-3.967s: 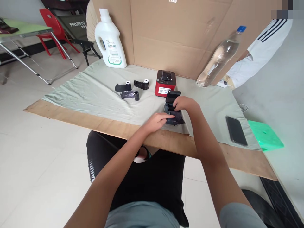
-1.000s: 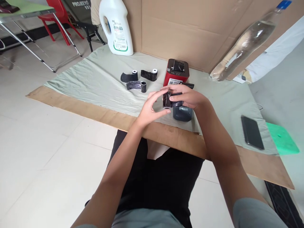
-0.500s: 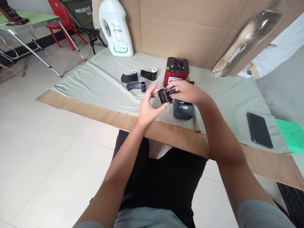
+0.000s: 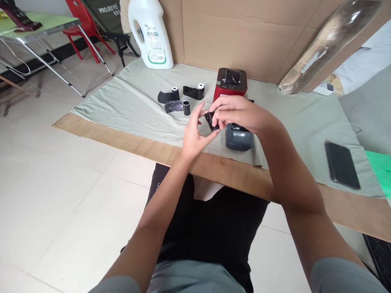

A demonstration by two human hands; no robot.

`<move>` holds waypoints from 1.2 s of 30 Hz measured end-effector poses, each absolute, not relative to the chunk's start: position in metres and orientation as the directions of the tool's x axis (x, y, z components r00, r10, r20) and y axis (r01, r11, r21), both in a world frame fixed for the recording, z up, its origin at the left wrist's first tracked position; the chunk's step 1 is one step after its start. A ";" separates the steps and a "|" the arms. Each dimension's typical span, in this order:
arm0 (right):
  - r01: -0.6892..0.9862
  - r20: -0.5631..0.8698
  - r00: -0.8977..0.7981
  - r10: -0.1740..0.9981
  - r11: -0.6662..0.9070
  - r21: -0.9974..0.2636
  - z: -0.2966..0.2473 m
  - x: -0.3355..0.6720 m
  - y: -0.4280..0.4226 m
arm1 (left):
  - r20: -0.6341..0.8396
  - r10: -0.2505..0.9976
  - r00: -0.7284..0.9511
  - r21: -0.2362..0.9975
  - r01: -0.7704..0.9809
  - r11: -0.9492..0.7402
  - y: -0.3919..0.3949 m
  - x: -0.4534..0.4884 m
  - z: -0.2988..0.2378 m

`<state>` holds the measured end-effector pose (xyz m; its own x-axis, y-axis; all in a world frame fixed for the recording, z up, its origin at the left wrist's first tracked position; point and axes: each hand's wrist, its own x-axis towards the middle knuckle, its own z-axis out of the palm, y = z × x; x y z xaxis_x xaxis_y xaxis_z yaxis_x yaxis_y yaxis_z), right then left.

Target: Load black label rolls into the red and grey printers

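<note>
My left hand (image 4: 195,132) grips a small roll of black paper (image 4: 211,121) by its two ends, between thumb and fingers. Against the roll's right side, my right hand (image 4: 230,113) has its fingers bent over the black surface and hides part of it; whether they pinch a loose end cannot be made out. Just below the right hand sits a dark grey label printer (image 4: 240,140), its upper part partly covered. Behind stands a red and black printer (image 4: 230,83) with black paper on its top. To the left lie three partly unrolled black paper rolls (image 4: 186,108).
A white detergent bottle (image 4: 154,38) stands at the back left before a cardboard wall (image 4: 229,36). A phone (image 4: 342,165) lies on the cloth (image 4: 131,110) at right. Something long in clear plastic (image 4: 324,49) leans at the back right. The wooden table edge (image 4: 146,148) runs along the front.
The right hand has shifted left over the roll, and the black strip that stuck out under its fingers no longer shows. The view has moved slightly. My left hand keeps its hold.
</note>
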<state>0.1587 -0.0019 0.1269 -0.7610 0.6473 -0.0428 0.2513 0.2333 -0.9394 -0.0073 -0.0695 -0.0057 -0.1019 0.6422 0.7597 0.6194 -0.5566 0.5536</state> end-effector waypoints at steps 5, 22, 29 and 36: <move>0.213 -0.057 -0.683 0.728 0.124 -0.969 0.114 0.151 0.002 | 0.768 0.635 -0.077 0.522 0.649 -0.553 -0.069 -0.009 -0.007; 0.265 -0.189 -0.755 0.628 0.030 -0.964 0.099 0.163 0.023 | 0.806 0.580 -0.113 0.501 0.653 -0.569 -0.068 -0.004 -0.009; 0.289 -0.171 -0.774 0.609 0.100 -0.952 0.098 0.157 0.020 | 0.814 0.576 -0.079 0.480 0.650 -0.589 -0.069 0.000 -0.010; 0.365 0.026 -0.538 0.843 0.260 -0.894 0.085 0.142 0.021 | 0.795 0.577 -0.186 0.525 0.689 -0.500 -0.077 0.007 0.001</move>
